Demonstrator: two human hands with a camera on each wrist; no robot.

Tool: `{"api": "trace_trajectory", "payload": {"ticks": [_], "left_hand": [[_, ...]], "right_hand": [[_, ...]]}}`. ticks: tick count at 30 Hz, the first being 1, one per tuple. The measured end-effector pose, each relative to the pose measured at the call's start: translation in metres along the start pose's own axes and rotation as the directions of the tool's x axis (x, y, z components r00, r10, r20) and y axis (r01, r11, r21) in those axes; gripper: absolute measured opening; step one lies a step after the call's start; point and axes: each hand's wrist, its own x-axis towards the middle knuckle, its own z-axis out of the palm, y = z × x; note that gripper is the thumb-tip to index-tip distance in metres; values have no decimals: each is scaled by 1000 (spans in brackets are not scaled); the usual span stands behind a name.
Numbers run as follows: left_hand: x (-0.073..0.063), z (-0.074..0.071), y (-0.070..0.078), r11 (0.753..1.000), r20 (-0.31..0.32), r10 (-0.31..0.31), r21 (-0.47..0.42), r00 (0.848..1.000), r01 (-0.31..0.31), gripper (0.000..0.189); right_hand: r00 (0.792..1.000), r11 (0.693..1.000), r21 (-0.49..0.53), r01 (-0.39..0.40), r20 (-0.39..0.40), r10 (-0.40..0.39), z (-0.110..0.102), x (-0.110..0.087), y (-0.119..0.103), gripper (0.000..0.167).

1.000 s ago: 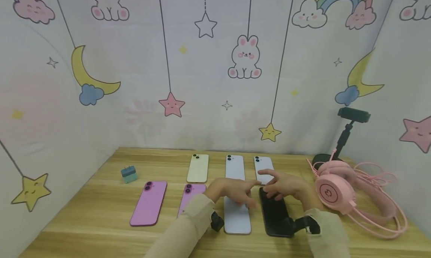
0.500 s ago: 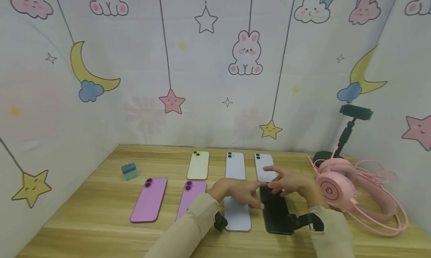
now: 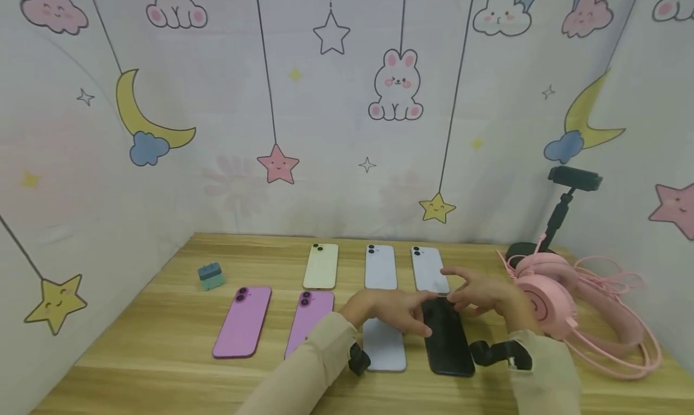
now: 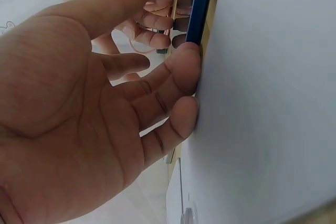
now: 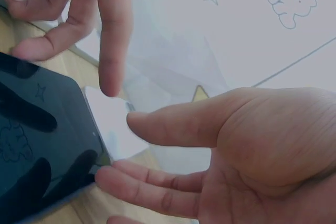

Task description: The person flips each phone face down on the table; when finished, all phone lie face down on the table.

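Observation:
In the head view a phone with a dark screen (image 3: 449,343) lies face up on the table; its edge shows blue in the left wrist view. My left hand (image 3: 393,308) hovers across a pale blue phone (image 3: 385,350), index finger stretched to the dark phone's top edge. In the left wrist view, some fingertips (image 4: 185,116) rest at the pale phone's surface. My right hand (image 3: 482,291) is at the dark phone's upper right corner, one fingertip (image 5: 107,179) right at that corner, thumb raised apart. Neither hand grips anything.
Two purple phones (image 3: 243,323) lie to the left, the nearer one partly behind my left sleeve. Behind stand out a cream phone (image 3: 321,267) and two pale phones (image 3: 381,269). A small teal block (image 3: 211,277) lies far left. Pink headphones (image 3: 542,300) and a black stand (image 3: 555,219) are right.
Both hands have shifted a little to the right. My left index finger has come to the dark phone's top edge, and my right fingers have moved toward its upper right corner.

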Motion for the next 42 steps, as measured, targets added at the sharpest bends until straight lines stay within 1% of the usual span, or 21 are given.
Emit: {"api": "trace_trajectory", "payload": {"ticks": [4, 7, 15, 20, 26, 32, 36, 42], "left_hand": [[0, -1, 0, 1000, -11, -3, 1, 1000, 3, 78], [-1, -1, 0, 1000, -15, -9, -10, 1000, 9, 77], [-2, -3, 2, 999, -10, -18, -44, 1000, 18, 79], [-2, -2, 3, 999, -10, -27, -40, 1000, 27, 79], [-2, -1, 5, 999, -27, -35, -36, 999, 34, 78], [-2, 0, 5, 998, -27, -29, -47, 999, 28, 78], [-2, -1, 5, 999, -31, -26, -42, 999, 24, 77], [-3, -1, 6, 997, -25, -32, -68, 999, 30, 77]], "right_hand": [[999, 999, 2, -38, -8, 38, -2, -1, 3, 70], [999, 999, -8, -47, -5, 47, -2, -1, 5, 69], [996, 995, -58, -85, 25, 86, -3, -3, 6, 65], [993, 992, -57, -114, 37, 116, 0, -4, 9, 64], [994, 992, -67, -105, 38, 107, 2, -2, 11, 62], [992, 993, -36, -114, 42, 115, 1, 0, 13, 62], [994, 994, -40, -99, 33, 101, -1, 1, 13, 61], [995, 995, -10, -94, 40, 95, -2, 0, 13, 59]]}}
